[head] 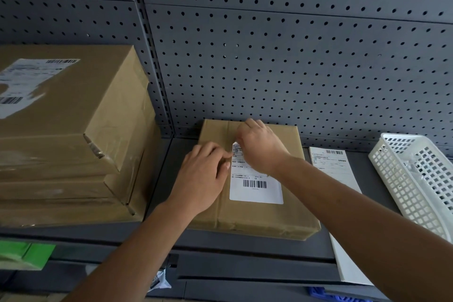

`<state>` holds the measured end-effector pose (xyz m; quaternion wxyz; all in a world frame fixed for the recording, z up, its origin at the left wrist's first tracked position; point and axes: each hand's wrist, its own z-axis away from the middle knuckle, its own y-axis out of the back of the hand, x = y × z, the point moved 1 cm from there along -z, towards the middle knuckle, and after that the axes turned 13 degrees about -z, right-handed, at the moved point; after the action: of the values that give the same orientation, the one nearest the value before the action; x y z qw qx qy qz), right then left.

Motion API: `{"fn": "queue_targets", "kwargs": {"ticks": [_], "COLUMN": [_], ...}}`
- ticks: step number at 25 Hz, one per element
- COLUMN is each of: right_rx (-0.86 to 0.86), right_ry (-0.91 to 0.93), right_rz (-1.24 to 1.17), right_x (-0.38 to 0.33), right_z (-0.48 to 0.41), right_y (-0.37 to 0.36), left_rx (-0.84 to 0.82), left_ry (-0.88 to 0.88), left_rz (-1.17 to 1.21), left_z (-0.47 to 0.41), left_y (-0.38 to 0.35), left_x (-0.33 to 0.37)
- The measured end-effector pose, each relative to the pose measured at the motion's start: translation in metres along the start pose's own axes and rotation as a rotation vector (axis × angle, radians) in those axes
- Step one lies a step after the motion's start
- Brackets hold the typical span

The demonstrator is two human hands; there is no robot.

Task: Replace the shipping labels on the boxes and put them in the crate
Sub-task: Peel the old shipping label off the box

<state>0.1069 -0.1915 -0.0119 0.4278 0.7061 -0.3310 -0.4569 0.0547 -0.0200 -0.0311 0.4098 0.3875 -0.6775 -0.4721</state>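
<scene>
A stack of boxes (68,130) is set at the left of the shelf (370,179), a flat box (257,218) at centre, a white crate (414,179) at right. The label (256,190) on the flat box is pinched at its top corner by the grip of the right hand (259,147). The curled grip of the left hand (203,174) is laid against the label's left edge, and whether it holds anything cannot be told.

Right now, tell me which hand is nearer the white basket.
Right. The right hand is over the label's top, left of the white basket; the left hand is farther left, at the label's left edge.
</scene>
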Motion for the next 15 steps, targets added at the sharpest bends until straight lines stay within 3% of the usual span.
{"fn": "queue_targets", "kwargs": {"ticks": [7,11,15], "right_rx": [-0.020,-0.052,0.102], "right_ry": [-0.127,-0.107,-0.051], "right_rz": [-0.372,-0.207,-0.111], "right_x": [0.010,0.022,0.021], "right_z": [0.010,0.009,0.011], "right_y": [0.017,0.013,0.011], "left_rx": [0.022,0.031,0.040], "left_ry": [-0.002,-0.004,-0.002], "left_rz": [0.038,0.051,0.050], "left_z": [0.000,0.001,0.001], "left_y": [0.001,0.001,0.001], "left_x": [0.000,0.000,0.000]}}
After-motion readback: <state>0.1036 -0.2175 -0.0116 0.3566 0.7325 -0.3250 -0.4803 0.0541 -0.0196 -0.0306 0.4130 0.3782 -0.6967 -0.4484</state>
